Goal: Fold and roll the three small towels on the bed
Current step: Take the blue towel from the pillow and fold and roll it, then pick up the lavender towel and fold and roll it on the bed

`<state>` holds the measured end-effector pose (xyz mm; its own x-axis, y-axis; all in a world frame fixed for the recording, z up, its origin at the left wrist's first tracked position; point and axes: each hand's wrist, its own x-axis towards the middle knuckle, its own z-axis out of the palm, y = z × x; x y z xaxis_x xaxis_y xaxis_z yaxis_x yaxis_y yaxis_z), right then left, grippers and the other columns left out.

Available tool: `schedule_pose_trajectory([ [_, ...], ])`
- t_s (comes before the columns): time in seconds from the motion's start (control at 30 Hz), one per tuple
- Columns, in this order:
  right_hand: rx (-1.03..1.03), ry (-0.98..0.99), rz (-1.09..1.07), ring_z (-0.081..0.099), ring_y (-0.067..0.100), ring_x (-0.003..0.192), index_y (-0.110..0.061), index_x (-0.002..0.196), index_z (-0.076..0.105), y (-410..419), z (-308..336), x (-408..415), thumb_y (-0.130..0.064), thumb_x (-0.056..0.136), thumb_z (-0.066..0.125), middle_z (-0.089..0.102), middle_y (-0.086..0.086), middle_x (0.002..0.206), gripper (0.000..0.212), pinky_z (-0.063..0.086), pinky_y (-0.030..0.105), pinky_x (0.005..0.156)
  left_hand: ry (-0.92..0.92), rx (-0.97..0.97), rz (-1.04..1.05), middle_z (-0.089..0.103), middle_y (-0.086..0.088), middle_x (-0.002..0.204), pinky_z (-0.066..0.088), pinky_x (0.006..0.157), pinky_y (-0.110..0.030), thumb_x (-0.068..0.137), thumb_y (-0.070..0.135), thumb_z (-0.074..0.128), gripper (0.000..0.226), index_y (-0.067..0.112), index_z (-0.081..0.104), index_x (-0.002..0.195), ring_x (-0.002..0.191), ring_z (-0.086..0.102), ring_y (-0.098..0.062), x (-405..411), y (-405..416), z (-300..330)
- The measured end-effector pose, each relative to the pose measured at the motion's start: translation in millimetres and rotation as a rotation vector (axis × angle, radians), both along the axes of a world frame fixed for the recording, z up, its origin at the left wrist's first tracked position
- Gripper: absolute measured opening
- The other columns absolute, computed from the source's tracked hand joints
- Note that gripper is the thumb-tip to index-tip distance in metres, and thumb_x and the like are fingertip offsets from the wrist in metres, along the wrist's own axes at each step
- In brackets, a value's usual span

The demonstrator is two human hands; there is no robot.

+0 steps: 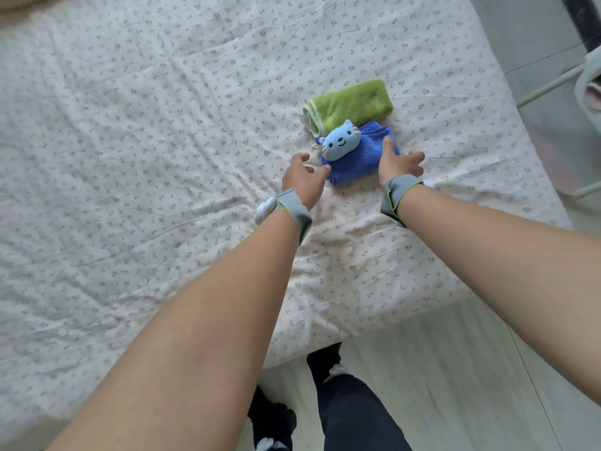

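Two small towels lie side by side on the floral bed sheet (162, 141). The green towel (353, 102) is rolled up and lies farther from me. Just in front of it, touching it, sits the blue towel (357, 161), also rolled, with a light-blue cat face (341, 141) on top. My left hand (304, 179) is at the blue roll's left end, its thumb touching the cloth and its fingers loosely spread. My right hand (398, 167) is at the right end, thumb resting on top of the roll and fingers lying on the sheet beside it.
The bed's near edge runs diagonally below my forearms, with pale floor (422, 369) and my legs (351, 402) beyond it. A white metal rack (549, 83) stands off the bed's right side. Wrinkled sheet stretches wide to the left.
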<state>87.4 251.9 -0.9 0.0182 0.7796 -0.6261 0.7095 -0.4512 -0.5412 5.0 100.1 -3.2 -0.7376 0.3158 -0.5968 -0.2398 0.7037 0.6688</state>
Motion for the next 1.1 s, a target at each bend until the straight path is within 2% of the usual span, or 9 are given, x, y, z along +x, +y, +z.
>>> schedule_pose_trajectory([
  [0.17, -0.013, 0.02, -0.018, 0.051, 0.031, 0.127, -0.014, 0.144, 0.043, -43.8, 22.1, 11.8, -0.046, 0.101, 0.051, 0.043, 0.014, 0.145, 0.054, 0.04, 0.038, 0.102, 0.002, 0.084, 0.12, 0.061, 0.011, 0.106, 0.05, 0.089, -0.03, 0.098, 0.042, 0.061, 0.043, 0.025, 0.056, 0.137, 0.104, 0.064, -0.015, 11.0, -39.2, 42.7],
  [0.23, -0.011, 0.091, -0.013, 0.053, 0.027, 0.098, -0.02, 0.111, 0.058, -71.1, 33.4, 10.1, -0.042, 0.098, 0.054, 0.052, 0.009, 0.116, 0.026, 0.042, 0.036, 0.088, 0.017, 0.122, 0.134, 0.062, 0.01, 0.11, 0.046, 0.077, -0.023, 0.1, 0.043, 0.06, 0.04, 0.025, 0.058, 0.135, 0.098, 0.062, -0.01, 11.2, -64.0, 64.4],
  [0.27, 0.004, 0.144, 0.005, 0.049, 0.025, 0.083, -0.023, 0.086, 0.053, -86.3, 41.0, 6.6, -0.041, 0.095, 0.055, 0.05, 0.005, 0.097, 0.02, 0.04, 0.035, 0.079, 0.031, 0.131, 0.146, 0.062, 0.01, 0.111, 0.044, 0.072, -0.019, 0.1, 0.043, 0.059, 0.038, 0.024, 0.058, 0.134, 0.095, 0.062, -0.006, 9.5, -76.3, 76.0],
  [0.33, -0.012, 0.249, 0.08, 0.042, 0.018, 0.065, -0.027, 0.07, 0.037, -118.0, 57.4, -4.0, -0.043, 0.087, 0.053, 0.044, -0.003, 0.077, 0.028, 0.038, 0.032, 0.072, 0.058, 0.155, 0.172, 0.063, 0.011, 0.113, 0.044, 0.071, -0.016, 0.101, 0.042, 0.058, 0.036, 0.024, 0.06, 0.132, 0.095, 0.062, -0.003, 4.4, -104.6, 99.9],
  [0.43, -0.084, 0.396, 0.16, 0.063, 0.019, 0.087, -0.034, 0.081, 0.051, -173.4, 96.1, -24.0, -0.055, 0.08, 0.051, 0.062, -0.005, 0.097, 0.022, 0.054, 0.038, 0.085, 0.103, 0.194, 0.238, 0.067, 0.011, 0.113, 0.056, 0.09, -0.031, 0.099, 0.044, 0.06, 0.034, 0.025, 0.063, 0.127, 0.106, 0.066, -0.011, -1.6, -152.7, 134.2],
  [0.53, -0.143, 0.534, 0.304, 0.067, 0.017, 0.101, -0.029, 0.096, 0.065, -239.6, 157.6, -34.0, -0.046, 0.096, 0.054, 0.068, -0.005, 0.107, 0.02, 0.058, 0.043, 0.095, 0.161, 0.231, 0.302, 0.071, 0.01, 0.11, 0.059, 0.095, -0.043, 0.095, 0.048, 0.061, 0.03, 0.028, 0.065, 0.117, 0.105, 0.069, -0.013, -2.4, -206.6, 172.1],
  [0.73, -0.206, 0.762, 0.545, 0.067, 0.017, 0.114, -0.022, 0.123, 0.069, -365.0, 275.4, -25.9, -0.028, 0.104, 0.051, 0.069, 0.001, 0.126, 0.027, 0.058, 0.036, 0.093, 0.311, 0.304, 0.387, 0.074, 0.01, 0.104, 0.06, 0.095, -0.045, 0.091, 0.052, 0.061, 0.015, 0.038, 0.064, 0.096, 0.102, 0.071, -0.013, 4.0, -322.3, 273.7],
  [0.97, -0.221, 0.904, 0.782, 0.067, 0.017, 0.115, -0.02, 0.134, 0.064, -474.4, 372.3, -18.9, -0.025, 0.103, 0.054, 0.069, 0.002, 0.125, 0.033, 0.058, 0.04, 0.098, 0.473, 0.329, 0.507, 0.077, 0.005, 0.101, 0.06, 0.094, -0.045, 0.094, 0.046, 0.06, 0.017, 0.031, 0.066, 0.1, 0.095, 0.074, -0.012, 19.5, -441.8, 396.6],
  [1.1, -0.307, 0.986, 0.877, 0.067, 0.018, 0.116, -0.021, 0.132, 0.066, -510.8, 407.8, -22.8, -0.026, 0.106, 0.042, 0.069, 0.002, 0.127, 0.035, 0.057, 0.042, 0.1, 0.516, 0.345, 0.655, 0.077, 0.003, 0.099, 0.061, 0.091, -0.045, 0.098, 0.039, 0.061, 0.017, 0.024, 0.068, 0.104, 0.093, 0.075, -0.015, 38.4, -482.7, 434.1],
])
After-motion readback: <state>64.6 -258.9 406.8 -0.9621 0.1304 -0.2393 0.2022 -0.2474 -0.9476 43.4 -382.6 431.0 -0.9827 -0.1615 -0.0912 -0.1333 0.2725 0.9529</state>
